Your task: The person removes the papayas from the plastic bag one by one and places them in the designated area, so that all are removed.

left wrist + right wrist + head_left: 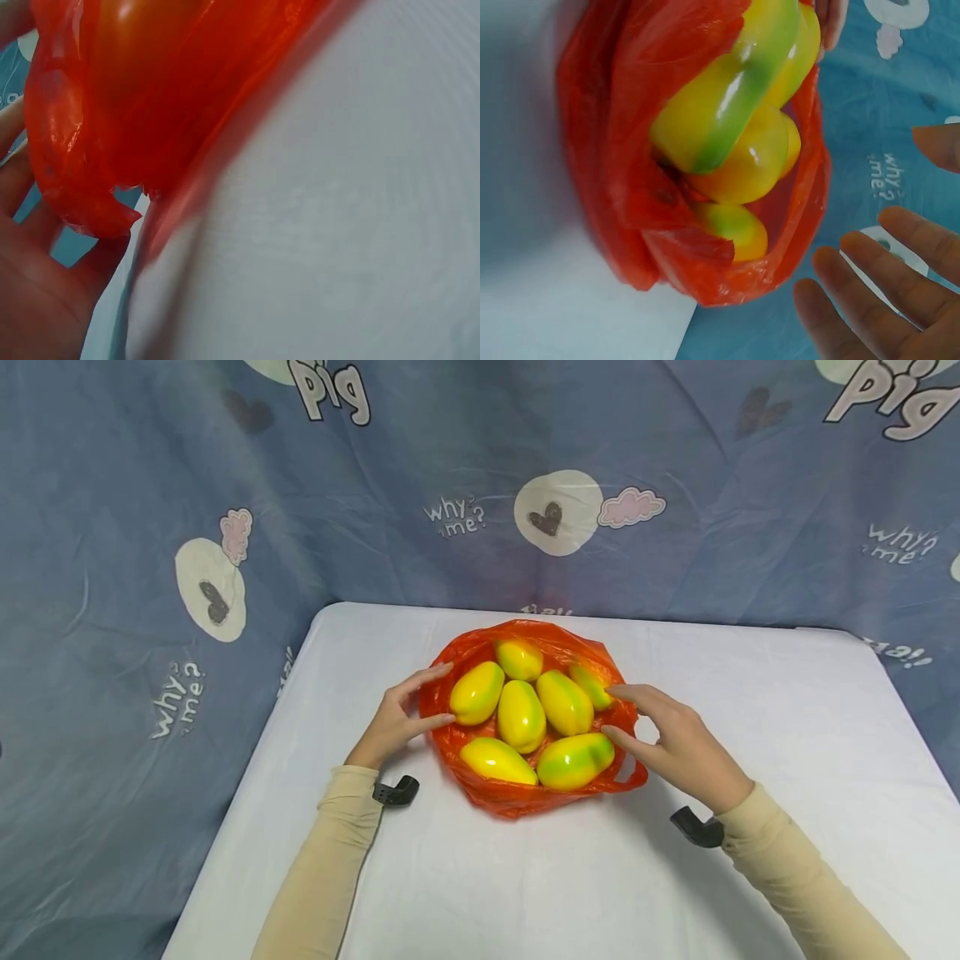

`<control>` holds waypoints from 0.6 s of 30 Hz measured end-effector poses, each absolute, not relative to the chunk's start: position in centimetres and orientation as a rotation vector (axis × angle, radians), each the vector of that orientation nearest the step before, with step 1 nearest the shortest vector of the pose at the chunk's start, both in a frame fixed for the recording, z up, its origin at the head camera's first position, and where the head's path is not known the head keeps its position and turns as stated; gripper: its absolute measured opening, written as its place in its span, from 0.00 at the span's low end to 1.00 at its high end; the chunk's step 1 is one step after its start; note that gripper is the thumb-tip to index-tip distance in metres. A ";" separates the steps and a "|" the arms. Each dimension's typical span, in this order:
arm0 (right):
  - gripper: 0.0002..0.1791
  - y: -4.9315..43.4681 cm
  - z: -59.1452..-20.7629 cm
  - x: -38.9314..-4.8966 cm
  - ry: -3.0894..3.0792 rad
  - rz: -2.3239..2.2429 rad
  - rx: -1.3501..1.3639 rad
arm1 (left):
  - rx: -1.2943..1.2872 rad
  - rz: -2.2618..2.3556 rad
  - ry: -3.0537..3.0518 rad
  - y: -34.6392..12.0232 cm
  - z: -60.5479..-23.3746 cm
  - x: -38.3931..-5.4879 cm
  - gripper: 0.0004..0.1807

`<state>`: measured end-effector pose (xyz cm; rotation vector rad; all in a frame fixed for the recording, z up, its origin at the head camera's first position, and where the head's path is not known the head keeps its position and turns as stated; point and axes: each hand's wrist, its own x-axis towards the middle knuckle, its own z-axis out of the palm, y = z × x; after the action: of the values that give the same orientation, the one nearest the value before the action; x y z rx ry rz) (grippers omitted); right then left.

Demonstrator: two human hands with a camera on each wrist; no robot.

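A red plastic bag (510, 797), its mouth wide and facing up, stands on the white table with several glossy yellow-green mangoes (522, 717) inside. At the bag's left side is my left hand (401, 710), thumb and fingers spread at the rim. The left wrist view shows the left hand (45, 285) with its fingers beside a loose flap of the red bag (150, 97). My right hand (686, 747) hovers by the right rim, thumb and fingers apart. In the right wrist view the right hand's straight fingers (900, 262) are separate from the bag and hold nothing.
The white-covered table (570, 893) extends around the bag on every side. A blue printed curtain (375, 527) hangs behind the table and along its left. Black wrist straps (699, 828) sit at both cuffs. A bag handle loop (639, 777) sticks out at the right.
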<state>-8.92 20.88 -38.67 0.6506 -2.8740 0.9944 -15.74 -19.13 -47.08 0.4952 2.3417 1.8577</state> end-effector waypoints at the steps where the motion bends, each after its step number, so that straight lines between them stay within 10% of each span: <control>1: 0.30 20.7 -38.6 -9.1 -2.888 1.003 0.657 | 0.497 1.855 2.340 -19.1 -46.8 -15.6 0.37; 18: 0.30 19.4 -38.6 -12.4 -3.007 1.079 0.763 | 0.500 1.879 2.238 -19.6 -47.7 -15.9 0.38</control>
<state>-12.42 19.40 -38.63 0.7628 -3.0072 1.0793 -15.92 -19.58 -47.70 0.4999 2.2377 1.8788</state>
